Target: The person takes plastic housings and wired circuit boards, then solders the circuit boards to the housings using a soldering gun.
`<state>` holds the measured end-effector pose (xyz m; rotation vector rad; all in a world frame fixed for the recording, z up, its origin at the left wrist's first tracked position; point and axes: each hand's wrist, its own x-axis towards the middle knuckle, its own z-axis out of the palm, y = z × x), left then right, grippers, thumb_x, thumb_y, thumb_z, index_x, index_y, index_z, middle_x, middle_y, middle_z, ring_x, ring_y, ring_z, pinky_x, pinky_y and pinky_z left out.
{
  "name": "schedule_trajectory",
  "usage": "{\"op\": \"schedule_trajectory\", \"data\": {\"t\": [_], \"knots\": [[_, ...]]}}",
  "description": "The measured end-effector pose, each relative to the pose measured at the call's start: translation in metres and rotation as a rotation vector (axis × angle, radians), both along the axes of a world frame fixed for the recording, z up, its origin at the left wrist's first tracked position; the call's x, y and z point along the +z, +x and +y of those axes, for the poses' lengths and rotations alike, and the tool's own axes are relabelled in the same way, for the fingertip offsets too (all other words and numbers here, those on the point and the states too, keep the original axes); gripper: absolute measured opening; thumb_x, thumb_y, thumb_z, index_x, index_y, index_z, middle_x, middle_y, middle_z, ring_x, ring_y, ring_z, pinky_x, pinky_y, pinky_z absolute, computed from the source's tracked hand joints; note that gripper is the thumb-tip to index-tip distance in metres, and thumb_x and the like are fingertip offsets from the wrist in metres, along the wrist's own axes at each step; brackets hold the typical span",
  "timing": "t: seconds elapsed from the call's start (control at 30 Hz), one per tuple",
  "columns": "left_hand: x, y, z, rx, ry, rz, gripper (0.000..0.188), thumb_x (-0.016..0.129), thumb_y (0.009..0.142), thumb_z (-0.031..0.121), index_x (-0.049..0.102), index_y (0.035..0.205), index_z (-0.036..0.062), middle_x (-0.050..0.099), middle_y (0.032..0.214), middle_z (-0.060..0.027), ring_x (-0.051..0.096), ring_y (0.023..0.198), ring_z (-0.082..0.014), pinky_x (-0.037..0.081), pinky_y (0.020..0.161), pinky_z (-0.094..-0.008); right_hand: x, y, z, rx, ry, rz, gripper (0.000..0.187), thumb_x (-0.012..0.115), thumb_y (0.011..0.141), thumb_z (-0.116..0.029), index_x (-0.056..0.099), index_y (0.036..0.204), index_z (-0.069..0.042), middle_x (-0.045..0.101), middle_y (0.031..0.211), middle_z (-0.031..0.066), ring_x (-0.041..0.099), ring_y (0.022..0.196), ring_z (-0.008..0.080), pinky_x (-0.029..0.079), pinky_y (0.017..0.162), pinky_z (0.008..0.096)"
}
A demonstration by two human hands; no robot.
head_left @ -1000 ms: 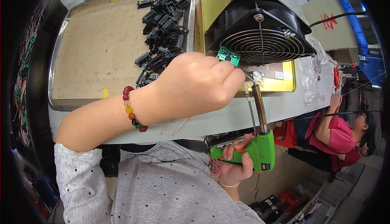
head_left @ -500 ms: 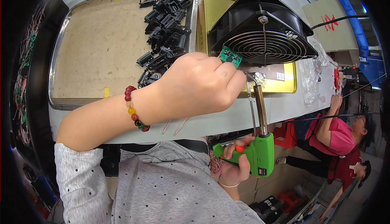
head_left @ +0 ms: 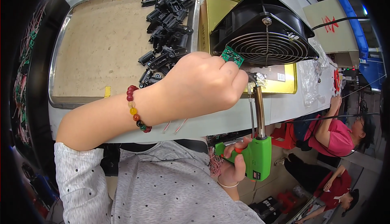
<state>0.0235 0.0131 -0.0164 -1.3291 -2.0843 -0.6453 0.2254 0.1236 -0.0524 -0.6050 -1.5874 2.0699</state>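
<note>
My left hand (head_left: 205, 82), with a beaded bracelet (head_left: 133, 109) at its wrist, is closed in front of the fan. A small green circuit board (head_left: 232, 56) sticks out above its curled fingers, held by them. My right hand (head_left: 234, 165) grips the green handle of a soldering gun (head_left: 261, 159). The gun's metal barrel points up, and its bent tip end reaches beside my left knuckles. Whatever the tip touches is hidden behind my left hand. Thin wires (head_left: 180, 126) hang below my left wrist at the table's edge.
Several black plastic parts (head_left: 166, 25) are heaped on the right side of a metal-rimmed tray (head_left: 89, 45). A black fan (head_left: 264, 29) stands by a gold-coloured tin lid (head_left: 290, 82). Clear plastic (head_left: 313, 78) lies to the right. Two people (head_left: 333, 136) are at the far right.
My left hand and the board have shifted very slightly right. The soldering gun's handle has dropped a little and swung slightly left. A person in the background has bent lower.
</note>
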Motion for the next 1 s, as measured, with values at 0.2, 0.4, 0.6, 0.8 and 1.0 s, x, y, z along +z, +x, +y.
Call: {"op": "schedule_trajectory", "data": {"t": [0.2,0.4,0.6,0.8,1.0], "knots": [[0.000,0.001,-0.001,0.004,0.006,0.004,0.014,0.059,0.060,0.008,0.045,0.062,0.0076,0.043,0.055,-0.0005,0.049,0.048,-0.0129,0.040,0.043,-0.0245,0.001,-0.001,-0.005,-0.013,0.023,-0.012,0.047,0.059,0.074,-0.022,0.044,0.112,0.002,0.050,0.088,0.0062,0.045,0.062,0.0141,0.038,0.056,0.0267],[0.000,0.001,0.000,-0.004,0.032,0.020,0.014,0.060,0.060,0.008,0.046,0.062,0.0075,0.043,0.056,0.0000,0.048,0.049,-0.0121,0.041,0.044,-0.0237,-0.001,-0.001,-0.004,-0.015,0.018,0.007,0.047,0.059,0.074,-0.023,0.045,0.111,0.002,0.050,0.087,0.0059,0.045,0.062,0.0139,0.037,0.056,0.0263],[0.002,0.000,-0.001,-0.017,0.060,0.026,0.015,0.062,0.059,0.008,0.048,0.064,0.0067,0.045,0.058,-0.0001,0.048,0.048,-0.0119,0.042,0.045,-0.0229,-0.001,0.003,-0.003,-0.016,-0.014,0.021,0.048,0.059,0.073,-0.024,0.045,0.112,0.001,0.051,0.088,0.0066,0.045,0.061,0.0143,0.037,0.056,0.0275],[0.003,0.000,-0.002,-0.032,0.076,0.032,0.014,0.063,0.060,0.008,0.053,0.070,0.0048,0.046,0.059,-0.0006,0.048,0.048,-0.0121,0.042,0.044,-0.0233,0.000,0.009,0.000,0.002,-0.022,0.008,0.050,0.058,0.073,-0.024,0.043,0.114,0.000,0.052,0.088,0.0070,0.045,0.060,0.0146,0.037,0.056,0.0279],[0.002,-0.002,-0.001,-0.030,0.045,0.017,0.014,0.062,0.061,0.008,0.054,0.072,0.0051,0.047,0.060,-0.0001,0.049,0.048,-0.0120,0.041,0.044,-0.0239,0.002,0.004,0.000,-0.001,-0.043,0.041,0.048,0.057,0.073,-0.023,0.042,0.114,0.000,0.053,0.086,0.0077,0.045,0.058,0.0148,0.037,0.054,0.0280]]}}
